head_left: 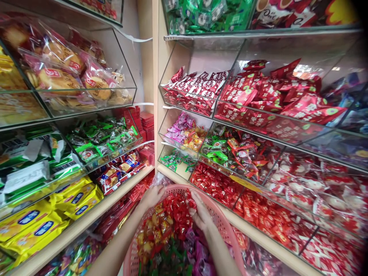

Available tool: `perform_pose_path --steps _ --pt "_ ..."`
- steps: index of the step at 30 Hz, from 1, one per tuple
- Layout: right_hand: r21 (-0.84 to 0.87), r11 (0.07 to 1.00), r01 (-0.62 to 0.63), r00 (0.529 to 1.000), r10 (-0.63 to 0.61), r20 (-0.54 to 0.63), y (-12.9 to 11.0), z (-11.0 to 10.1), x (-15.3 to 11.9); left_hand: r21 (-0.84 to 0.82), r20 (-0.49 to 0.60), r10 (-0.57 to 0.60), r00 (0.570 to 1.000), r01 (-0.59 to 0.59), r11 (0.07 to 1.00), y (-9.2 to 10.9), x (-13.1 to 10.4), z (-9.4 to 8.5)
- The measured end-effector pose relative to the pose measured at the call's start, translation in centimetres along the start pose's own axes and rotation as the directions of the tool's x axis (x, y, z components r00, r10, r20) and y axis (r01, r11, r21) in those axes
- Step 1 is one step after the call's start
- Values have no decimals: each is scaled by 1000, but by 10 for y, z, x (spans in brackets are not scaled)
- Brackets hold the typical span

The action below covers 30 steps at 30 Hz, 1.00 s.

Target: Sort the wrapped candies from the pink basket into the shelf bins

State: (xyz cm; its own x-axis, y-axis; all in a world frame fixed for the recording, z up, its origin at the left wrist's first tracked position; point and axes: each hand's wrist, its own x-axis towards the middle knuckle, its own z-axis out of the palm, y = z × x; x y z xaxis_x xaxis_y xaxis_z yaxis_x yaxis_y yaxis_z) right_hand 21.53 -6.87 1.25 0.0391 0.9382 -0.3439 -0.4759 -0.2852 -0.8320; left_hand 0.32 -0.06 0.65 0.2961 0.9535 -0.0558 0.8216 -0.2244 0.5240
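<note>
A pink plastic basket [227, 226] is in front of me, between the two shelf units. Inside it lie red-wrapped candies [176, 209], yellow ones [158, 226], green ones [169, 260] and purple ones [198, 249]. My left hand [151, 198] is closed at the far left part of the basket's rim, its fingertips partly blurred. Over the basket's right side, my right hand [201, 212] has its fingers curled around a few red-wrapped candies [191, 201]. A crumpled clear plastic bag [160, 179] lies just beyond the basket.
Clear-walled shelves rise on both sides and meet in a corner. At left are yellow packets [37, 226], green packets [28, 178] and bagged breads [60, 76]. The right bins hold red candies [215, 184] and red snack bags [258, 94]. The lower shelf edge [264, 237] runs beside the basket.
</note>
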Motion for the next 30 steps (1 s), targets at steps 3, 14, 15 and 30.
perform_pose_path --steps 3,14,15,30 --pt "-15 1000 -25 999 25 33 11 9 2 4 16 -41 999 41 999 3 -1 -2" --pt "-581 743 333 942 -290 170 38 21 30 -23 18 -57 998 57 998 8 -4 -6" --pt "-629 681 375 925 -321 203 38 21 33 -22 17 -61 998 61 998 8 -4 -6" --pt "-454 887 84 995 -48 90 32 32 25 -35 -6 -30 1000 29 999 3 -3 -3"
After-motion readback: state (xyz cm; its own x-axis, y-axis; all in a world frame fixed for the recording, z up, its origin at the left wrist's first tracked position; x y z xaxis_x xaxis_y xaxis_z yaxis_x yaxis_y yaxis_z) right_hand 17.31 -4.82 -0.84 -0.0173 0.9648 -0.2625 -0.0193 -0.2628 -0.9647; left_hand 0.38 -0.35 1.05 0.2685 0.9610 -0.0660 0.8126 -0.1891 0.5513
